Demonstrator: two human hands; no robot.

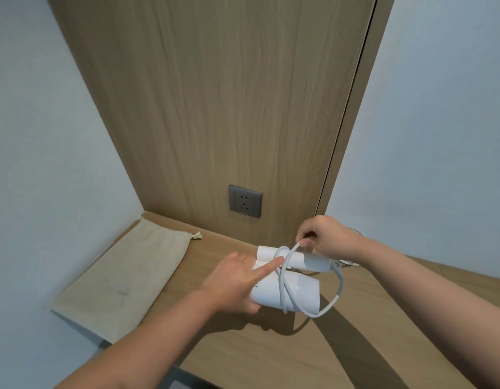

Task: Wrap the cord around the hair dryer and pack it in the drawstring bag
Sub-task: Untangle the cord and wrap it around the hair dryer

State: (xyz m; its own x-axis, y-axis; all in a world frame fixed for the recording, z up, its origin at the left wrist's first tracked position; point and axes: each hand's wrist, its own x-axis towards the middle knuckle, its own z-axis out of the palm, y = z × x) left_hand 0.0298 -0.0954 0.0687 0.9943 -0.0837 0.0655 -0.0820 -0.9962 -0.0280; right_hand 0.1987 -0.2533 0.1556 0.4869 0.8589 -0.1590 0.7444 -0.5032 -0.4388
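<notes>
A white folded hair dryer (296,296) is held just above the wooden shelf (271,360). My left hand (237,284) holds its left end, the thumb under the body and the index finger stretched across the top. A white cord (285,279) runs in a couple of turns around the dryer, and a loose loop hangs off its right side. My right hand (324,240) pinches the cord above the dryer's far end. A beige drawstring bag (125,279) lies flat on the shelf at the left, its mouth towards the back wall.
A grey wall socket (244,201) sits in the wood panel behind the shelf. Pale walls close in at left and right. A round white object (352,262) is partly hidden behind my right wrist.
</notes>
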